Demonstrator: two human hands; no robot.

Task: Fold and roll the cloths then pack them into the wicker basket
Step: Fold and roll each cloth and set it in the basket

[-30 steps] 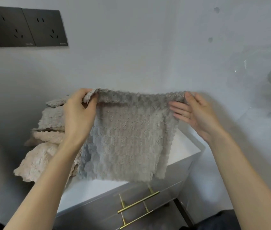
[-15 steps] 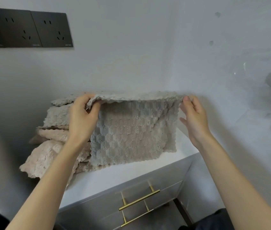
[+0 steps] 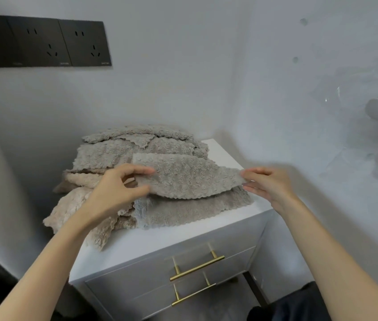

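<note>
Cloth (image 3: 190, 179) folded over on cabinet top (image 3: 160, 237); both hands, left (image 3: 116, 193) and right (image 3: 269, 184), pinching its ends.

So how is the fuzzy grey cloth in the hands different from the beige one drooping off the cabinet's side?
The fuzzy grey cloth is pinched at both ends by the left hand and right hand; the crumpled beige cloth is held by neither. The grey one is stretched out, half folded over; the beige one lies rumpled, drooping over the left edge of the white cabinet. Both are bumpy with wavy edges.
</note>
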